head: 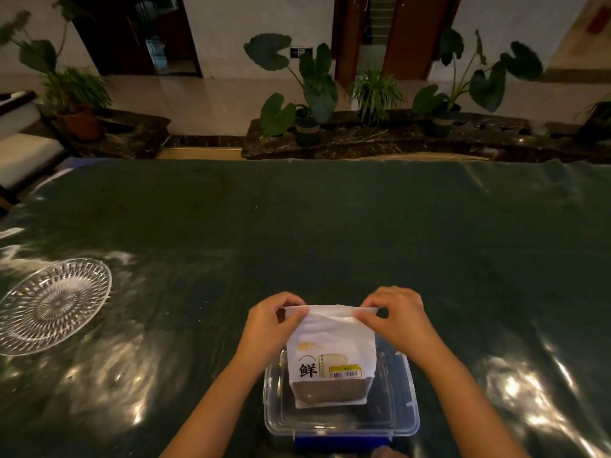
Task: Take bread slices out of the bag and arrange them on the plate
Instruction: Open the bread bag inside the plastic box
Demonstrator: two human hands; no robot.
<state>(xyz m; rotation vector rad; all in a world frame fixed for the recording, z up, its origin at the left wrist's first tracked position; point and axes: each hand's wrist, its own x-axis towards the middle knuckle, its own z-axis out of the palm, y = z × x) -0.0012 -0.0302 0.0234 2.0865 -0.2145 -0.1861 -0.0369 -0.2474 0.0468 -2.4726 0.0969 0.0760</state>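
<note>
A white bread bag (330, 352) with a black character and a yellow label stands upright in a clear plastic container (401, 421) near the table's front edge. Brown bread shows through the bag's clear lower part. My left hand (269, 322) pinches the bag's top left corner. My right hand (393, 317) pinches the top right corner. The top edge is stretched between both hands. A clear cut-glass plate (53, 304) lies on the table at the far left, with nothing on it.
The table (330, 226) is covered in dark green cloth under shiny clear film. The container has a blue clip (340, 442) at its near side. Potted plants on a dark marble ledge stand beyond the far edge.
</note>
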